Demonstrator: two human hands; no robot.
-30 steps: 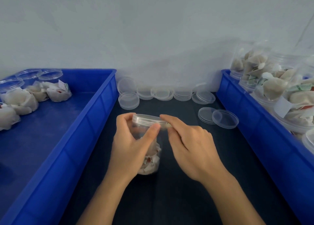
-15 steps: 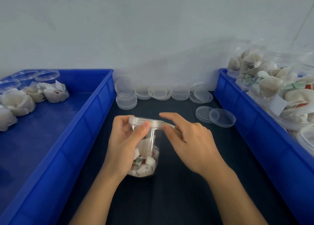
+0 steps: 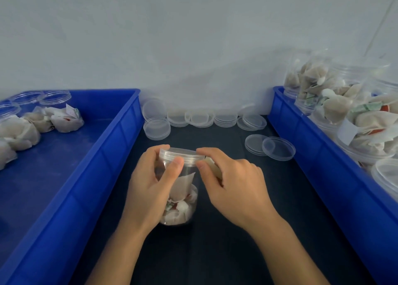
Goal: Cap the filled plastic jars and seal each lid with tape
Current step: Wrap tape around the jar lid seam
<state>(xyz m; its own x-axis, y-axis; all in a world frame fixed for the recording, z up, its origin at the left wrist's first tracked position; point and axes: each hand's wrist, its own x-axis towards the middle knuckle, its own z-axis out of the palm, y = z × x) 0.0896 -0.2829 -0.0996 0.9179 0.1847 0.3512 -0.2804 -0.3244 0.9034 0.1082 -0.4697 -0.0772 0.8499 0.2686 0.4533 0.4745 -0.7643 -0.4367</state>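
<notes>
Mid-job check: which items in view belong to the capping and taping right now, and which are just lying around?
In use:
- jar
- lid
- left hand
- right hand

Lying about:
- spare lids
- left bin
- right bin

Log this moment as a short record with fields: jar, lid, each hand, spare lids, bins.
jar: clear plastic jar upright on the dark table, holding paper-wrapped pieces
lid: clear lid on the jar
left hand: left hand grips the jar, thumb at the lid's rim
right hand: right hand pinches a tape strip at the lid's edge
spare lids: stacks of lids along the wall
bins: left blue bin; right blue bin
</notes>
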